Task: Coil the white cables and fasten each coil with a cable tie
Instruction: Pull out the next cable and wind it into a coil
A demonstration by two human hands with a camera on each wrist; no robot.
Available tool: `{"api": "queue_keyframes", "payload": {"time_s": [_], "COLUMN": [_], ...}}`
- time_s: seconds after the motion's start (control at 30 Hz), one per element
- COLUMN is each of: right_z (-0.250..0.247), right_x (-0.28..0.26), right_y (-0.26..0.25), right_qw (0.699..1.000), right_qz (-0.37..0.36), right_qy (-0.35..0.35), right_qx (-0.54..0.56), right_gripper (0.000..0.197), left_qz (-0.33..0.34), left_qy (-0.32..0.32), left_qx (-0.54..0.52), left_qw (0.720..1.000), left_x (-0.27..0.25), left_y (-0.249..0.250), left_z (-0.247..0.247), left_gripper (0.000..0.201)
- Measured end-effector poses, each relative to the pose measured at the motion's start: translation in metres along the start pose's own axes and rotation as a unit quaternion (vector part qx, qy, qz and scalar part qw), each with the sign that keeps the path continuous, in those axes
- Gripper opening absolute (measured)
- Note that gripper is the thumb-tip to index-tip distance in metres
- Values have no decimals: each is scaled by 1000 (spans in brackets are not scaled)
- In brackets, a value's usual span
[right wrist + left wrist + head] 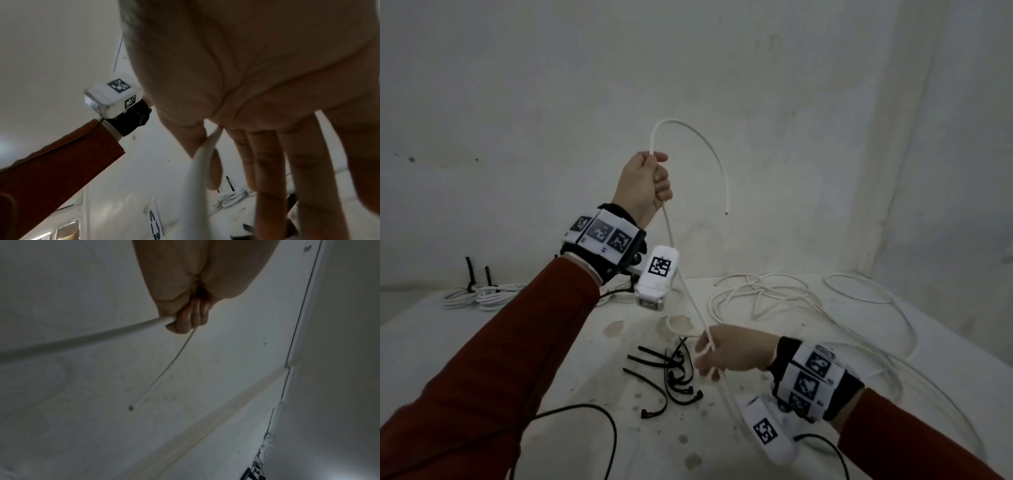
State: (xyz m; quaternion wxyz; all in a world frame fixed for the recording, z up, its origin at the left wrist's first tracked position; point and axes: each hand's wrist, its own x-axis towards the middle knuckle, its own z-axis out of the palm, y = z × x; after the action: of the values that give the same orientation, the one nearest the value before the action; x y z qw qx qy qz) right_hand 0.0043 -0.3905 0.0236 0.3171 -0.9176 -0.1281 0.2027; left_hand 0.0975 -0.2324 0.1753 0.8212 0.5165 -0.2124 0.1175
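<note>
The left hand (643, 185) is raised and fisted round a white cable (671, 233); the right hand (729, 349), low, pinches the same cable.
The white desk (482, 342) carries loose cable loops (774, 298), two tied coils (479, 294) and black cable ties (667, 373).
</note>
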Motion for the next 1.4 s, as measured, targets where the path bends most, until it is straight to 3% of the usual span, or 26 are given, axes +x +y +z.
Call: {"api": "queue_keyframes", "payload": {"time_s": [0.1, 0.27, 0.4, 0.47, 0.53, 0.63, 0.67, 0.77, 0.8, 0.83, 0.87, 0.9, 0.93, 0.97, 1.03, 1.07, 1.13, 1.2, 1.3, 1.4], "right_z": [-2, -48, -90, -104, -111, -110, -107, -96, -93, -90, -88, -87, -85, -84, -83, -83, -86, -90, -91, -86], "right_x": [-8, -30, -42, -40, -32, -11, -3, 17, 22, 27, 33, 37, 41, 46, 52, 54, 56, 55, 53, 53], "right_y": [4, 2, -4, -7, -12, -25, -30, -50, -57, -65, -73, -80, -87, -94, -107, -113, -121, -122, -111, -90], "right_qw": [997, 991, 963, 954, 949, 928, 922, 914, 912, 911, 909, 907, 905, 901, 892, 886, 870, 864, 873, 872], "right_qz": [10, -54, -115, -148, -187, -227, -238, -262, -267, -274, -281, -289, -296, -302, -309, -311, -312, -304, -281, -256], "right_qy": [-7, 121, 218, 247, 255, 293, 302, 309, 310, 309, 308, 306, 306, 310, 328, 342, 375, 386, 341, 299], "right_qx": [73, 18, -103, -86, -4, 41, 38, 17, 10, 7, 10, 15, 19, 22, 32, 40, 68, 109, 205, 291], "right_gripper": [17, 22, 28, 31, 32, 30, 30, 29, 29, 29, 28, 28, 27, 26, 26, 26, 27, 28, 29, 31], "left_qz": [-7, -10, -54, -94, -138, -180, -191, -213, -204, -181, -139, -83, -31, -3, -23, -43, -52, -13, 82, 117], "left_qy": [36, 99, 161, 167, 158, 116, 91, 21, 11, 6, 4, -1, -14, -36, -98, -126, -128, -90, -28, 43], "left_qx": [45, 182, 318, 392, 485, 628, 676, 819, 845, 861, 869, 863, 837, 785, 641, 578, 488, 472, 566, 577], "left_qw": [998, 978, 933, 900, 849, 748, 706, 533, 494, 474, 475, 498, 547, 618, 761, 805, 862, 877, 820, 807], "left_x": [5, 2, -8, -15, -24, -40, -45, -57, -59, -61, -63, -65, -67, -70, -76, -79, -80, -75, -61, -48], "left_y": [6, 22, 37, 39, 39, 37, 37, 36, 37, 39, 40, 40, 40, 39, 37, 35, 27, 22, 21, 23], "left_z": [-22, -87, -137, -162, -184, -201, -203, -202, -198, -192, -184, -175, -163, -149, -119, -105, -88, -82, -87, -97], "left_gripper": [30, 30, 28, 25, 29, 41, 44, 51, 52, 54, 55, 56, 56, 55, 50, 46, 35, 25, 25, 24]}}
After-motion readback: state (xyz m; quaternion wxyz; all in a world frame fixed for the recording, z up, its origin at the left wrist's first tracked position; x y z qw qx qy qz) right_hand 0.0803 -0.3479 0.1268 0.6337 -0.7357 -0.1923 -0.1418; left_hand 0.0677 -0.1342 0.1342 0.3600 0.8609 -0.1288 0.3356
